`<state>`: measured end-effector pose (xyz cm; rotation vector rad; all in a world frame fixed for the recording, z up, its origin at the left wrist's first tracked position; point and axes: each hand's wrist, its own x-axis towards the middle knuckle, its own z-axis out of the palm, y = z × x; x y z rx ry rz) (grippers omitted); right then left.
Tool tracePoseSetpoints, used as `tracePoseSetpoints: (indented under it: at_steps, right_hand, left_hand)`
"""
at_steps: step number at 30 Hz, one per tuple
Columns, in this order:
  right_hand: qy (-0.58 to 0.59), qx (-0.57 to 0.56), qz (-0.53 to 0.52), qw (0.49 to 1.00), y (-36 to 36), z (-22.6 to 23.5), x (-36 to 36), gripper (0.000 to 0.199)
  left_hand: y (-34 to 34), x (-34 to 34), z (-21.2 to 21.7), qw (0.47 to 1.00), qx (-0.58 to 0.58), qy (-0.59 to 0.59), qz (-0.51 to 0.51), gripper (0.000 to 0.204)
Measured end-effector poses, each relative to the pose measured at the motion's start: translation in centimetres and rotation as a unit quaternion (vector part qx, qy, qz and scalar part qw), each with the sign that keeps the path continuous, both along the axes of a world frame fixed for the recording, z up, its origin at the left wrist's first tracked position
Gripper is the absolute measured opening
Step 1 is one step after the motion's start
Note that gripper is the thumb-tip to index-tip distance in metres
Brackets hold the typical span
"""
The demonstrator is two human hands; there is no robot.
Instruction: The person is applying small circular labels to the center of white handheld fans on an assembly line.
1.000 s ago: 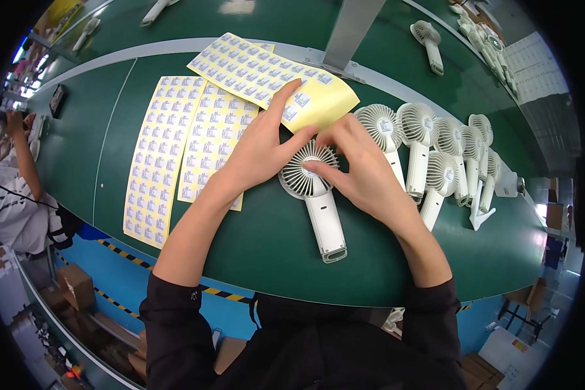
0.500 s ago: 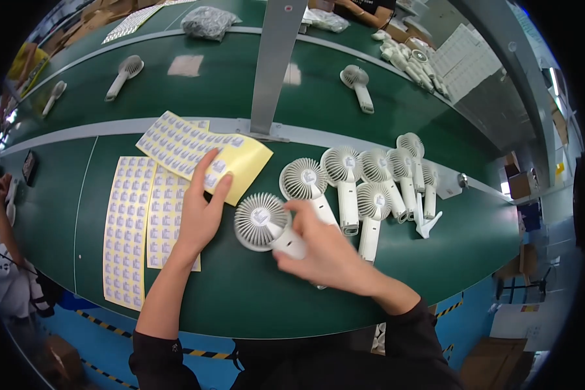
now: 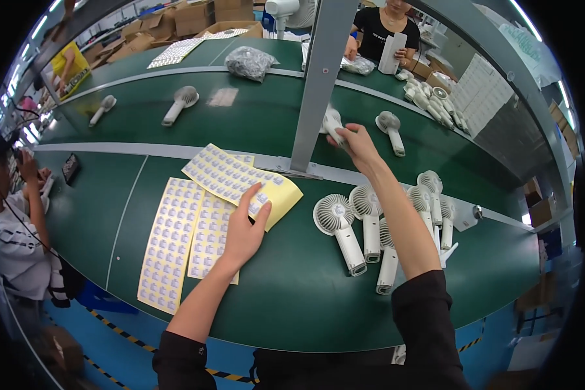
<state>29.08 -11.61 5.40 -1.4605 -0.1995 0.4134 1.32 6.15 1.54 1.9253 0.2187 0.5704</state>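
My left hand [image 3: 244, 229] rests flat on yellow sticker sheets [image 3: 240, 182], fingertips on the top sheet's small grey labels. My right hand [image 3: 354, 144] reaches far across the green belt and grips a white handheld fan [image 3: 332, 123] partly hidden behind a grey metal post [image 3: 318, 84]. In front of me lies another white handheld fan [image 3: 342, 229] with a label on its hub. Several more white fans [image 3: 409, 214] lie in a row to its right, under my right forearm.
More sticker sheets [image 3: 169, 240] lie at the left of the green table [image 3: 292, 292]. Single fans [image 3: 179, 104] ride the far belt, one fan [image 3: 390, 130] right of my hand. A person [image 3: 10, 227] sits at left; another person [image 3: 387, 32] works opposite. A plastic bag [image 3: 250, 62] and cardboard boxes stand behind.
My right hand left the fan in front of me and stretched out to the far belt, closing on another fan. My left hand slid down onto the sticker sheets. The view tilted upward.
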Motion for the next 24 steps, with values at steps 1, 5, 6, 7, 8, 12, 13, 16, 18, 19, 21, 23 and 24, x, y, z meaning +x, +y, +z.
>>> tracePoseSetpoints:
  at_steps: [1, 5, 6, 7, 8, 12, 13, 16, 18, 19, 21, 23, 24]
  right_hand:
    - [-0.002, 0.007, 0.001, 1.0, 0.6, -0.5, 0.3, 0.067]
    - [-0.099, -0.18, -0.063, 0.977, 2.6, -1.4, -2.0, 0.055]
    - [-0.168, -0.174, -0.069, 0.968, 2.5, -1.2, -3.6, 0.048]
    - [-0.235, -0.171, -0.079, 0.954, 1.6, -0.9, -5.1, 0.043]
    - [-0.251, -0.123, -0.067, 0.958, 1.1, -0.5, -6.8, 0.03]
    - [-0.347, -0.102, 0.019, 0.932, -0.7, 0.3, -14.5, 0.032]
    - [-0.397, -0.113, 0.053, 0.909, -0.6, 0.6, -16.2, 0.035]
    - [-0.464, -0.147, 0.134, 0.863, -0.7, 0.1, -18.0, 0.048]
    - [-0.506, -0.177, 0.148, 0.831, -1.2, -0.8, -17.6, 0.047]
    - [-0.484, -0.156, 0.152, 0.848, -1.4, -1.2, -17.4, 0.045]
    - [-0.457, -0.132, 0.154, 0.866, -1.7, -1.2, -17.2, 0.044]
    - [-0.294, -0.142, 0.228, 0.917, -2.0, -0.2, -17.1, 0.038]
    - [-0.325, -0.135, 0.215, 0.911, -2.0, -0.7, -17.1, 0.034]
  left_hand:
    - [0.0, 0.0, 0.0, 1.0, -0.019, 0.009, -0.005, 0.046]
    - [0.3, -0.4, 0.1, 1.0, -0.014, 0.005, -0.009, 0.044]
    - [0.4, -0.5, 0.2, 1.0, -0.009, -0.006, -0.005, 0.043]
    - [0.1, -0.3, 0.4, 1.0, -0.011, -0.005, -0.005, 0.043]
    - [0.1, -0.5, 0.7, 1.0, -0.007, -0.014, -0.013, 0.042]
    - [-0.1, -0.6, 1.8, 0.998, 0.007, -0.039, -0.041, 0.038]
    - [0.0, -0.7, 2.0, 0.999, 0.009, -0.03, -0.041, 0.038]
    - [0.0, -0.9, 2.6, 0.996, 0.004, -0.007, -0.089, 0.035]
    - [-0.1, -0.9, 2.8, 0.994, -0.018, 0.017, -0.111, 0.033]
    - [-0.1, -0.7, 2.7, 0.993, -0.015, 0.021, -0.114, 0.033]
    - [0.3, -0.6, 2.6, 0.991, -0.01, 0.024, -0.135, 0.029]
    - [0.7, -0.8, 2.5, 0.99, -0.011, 0.048, -0.133, 0.027]
    - [0.7, -0.9, 2.4, 0.989, -0.015, 0.065, -0.132, 0.025]
